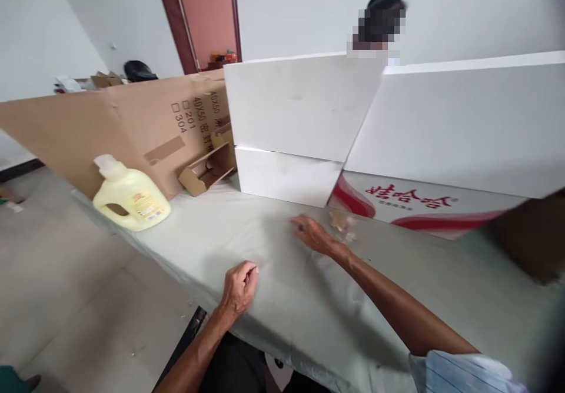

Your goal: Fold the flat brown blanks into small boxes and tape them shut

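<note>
My left hand (239,287) rests on the pale green tablecloth (273,322) near the table's front edge, its fingers curled into a loose fist with nothing visible in it. My right hand (314,232) reaches forward over the cloth, blurred, fingers stretched out low over the surface. Just to the right of it lies a small clear packet with something brownish inside (342,223); the hand does not hold it.
White foam boxes (300,122) and a red-and-white printed box (410,202) stand along the back. A cardboard sheet (88,128), a small folded carton (207,172) and a yellow detergent jug (130,196) are at left. Another person's head shows behind the boxes.
</note>
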`<state>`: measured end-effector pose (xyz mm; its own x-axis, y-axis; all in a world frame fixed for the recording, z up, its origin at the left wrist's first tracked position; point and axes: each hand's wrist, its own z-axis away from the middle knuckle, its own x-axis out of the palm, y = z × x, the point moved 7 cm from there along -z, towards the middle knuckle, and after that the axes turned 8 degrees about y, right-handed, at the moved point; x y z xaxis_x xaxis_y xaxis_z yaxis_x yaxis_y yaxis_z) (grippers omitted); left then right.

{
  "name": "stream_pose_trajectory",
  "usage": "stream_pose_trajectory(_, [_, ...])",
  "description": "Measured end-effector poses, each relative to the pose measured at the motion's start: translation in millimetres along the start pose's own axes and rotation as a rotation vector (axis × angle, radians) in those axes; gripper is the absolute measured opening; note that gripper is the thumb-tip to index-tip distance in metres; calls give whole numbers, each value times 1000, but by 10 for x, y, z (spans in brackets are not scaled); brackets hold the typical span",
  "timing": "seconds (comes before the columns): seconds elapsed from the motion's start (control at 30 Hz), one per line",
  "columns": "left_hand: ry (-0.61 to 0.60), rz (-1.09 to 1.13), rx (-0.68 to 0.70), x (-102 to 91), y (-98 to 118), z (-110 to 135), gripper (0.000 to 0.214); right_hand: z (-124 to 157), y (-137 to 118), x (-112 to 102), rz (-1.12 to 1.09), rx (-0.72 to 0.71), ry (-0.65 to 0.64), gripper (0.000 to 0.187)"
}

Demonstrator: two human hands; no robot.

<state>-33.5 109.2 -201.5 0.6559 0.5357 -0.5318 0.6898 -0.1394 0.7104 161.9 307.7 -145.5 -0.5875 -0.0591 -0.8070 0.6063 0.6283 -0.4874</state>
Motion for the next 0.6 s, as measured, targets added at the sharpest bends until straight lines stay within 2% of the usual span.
stream_pose_trajectory(0.1, [29, 9, -22, -5, -59, -32, 31, -73, 114, -129, 37, 10, 117, 31])
stream_pose_trajectory(0.2, [71, -15, -42, -121, -167, -244, 25, 147, 146, -351, 76, -79, 224, 34])
stream_pose_trajectory(0.27, [116, -69, -52, -308, -273, -548, 24, 412, 149, -492, 101, -151, 287, 35])
stream_pose_trajectory(0.33, [173, -160, -68, -570, -387, -956, 43, 707, 193, -617, 119, -175, 331, 36])
stream_pose_trajectory(0.43, [237, -344, -85, -953, -496, -1596, 72, 1157, 331, -818, 164, -139, 383, 36])
stream_pose_trajectory(0.53, [166, -518, -93, -1090, -539, -2073, 78, 1641, 480, -1005, 233, -86, 416, 37])
stream_pose_trajectory(0.6, [86, -618, -105, -1071, -559, -2260, 64, 1988, 556, -1085, 281, -54, 431, 37])
